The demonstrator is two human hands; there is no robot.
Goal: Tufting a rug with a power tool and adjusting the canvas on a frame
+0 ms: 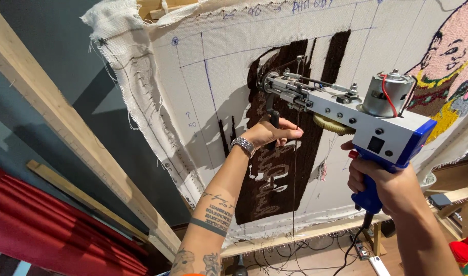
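Right hand (384, 186) at lower right, fist wrapped round the blue grip of a tufting gun (346, 110); left hand (268, 134) at centre, fingers curled on the gun's black front handle; gun's tip pressed into the dark brown patch (285, 168) on the stretched cloth (203, 87); wooden frame (65, 128) along the left; red curtain (44, 230) at lower left.

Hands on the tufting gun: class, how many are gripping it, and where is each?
2. The left hand holds the black front handle beside the brown tufted patch; the right hand grips the blue rear handle of the tufting gun.
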